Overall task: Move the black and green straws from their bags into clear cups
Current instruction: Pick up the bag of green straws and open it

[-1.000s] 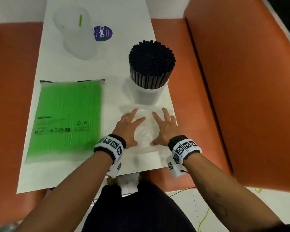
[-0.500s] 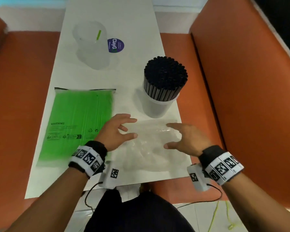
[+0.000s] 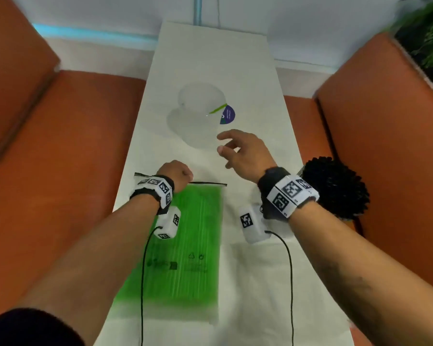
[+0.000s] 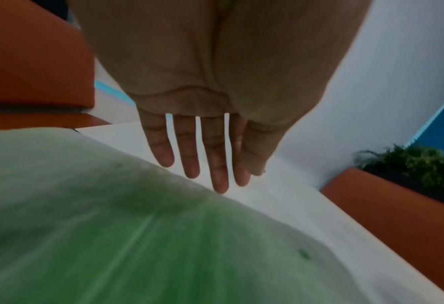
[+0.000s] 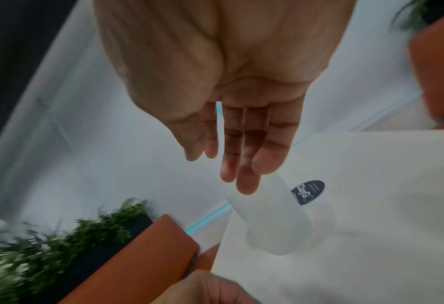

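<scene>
A flat bag of green straws lies at the table's near left. My left hand hovers over its far, sealed edge; in the left wrist view its fingers are straight and slightly spread just above the bag, holding nothing. A clear cup with one green straw stands farther back. My right hand is open right beside the cup's near right side, and its fingers reach over the cup. A second cup packed with black straws stands to the right of my right wrist.
A round purple sticker sits on the white table just right of the clear cup. Orange benches flank the table on both sides. A plant is at the far right. Thin black cables hang from both wrist cameras.
Both hands left the crumpled clear bag near the front edge. The right hand reached forward to the clear cup; the left moved to the green bag's far edge. The view tilted forward.
</scene>
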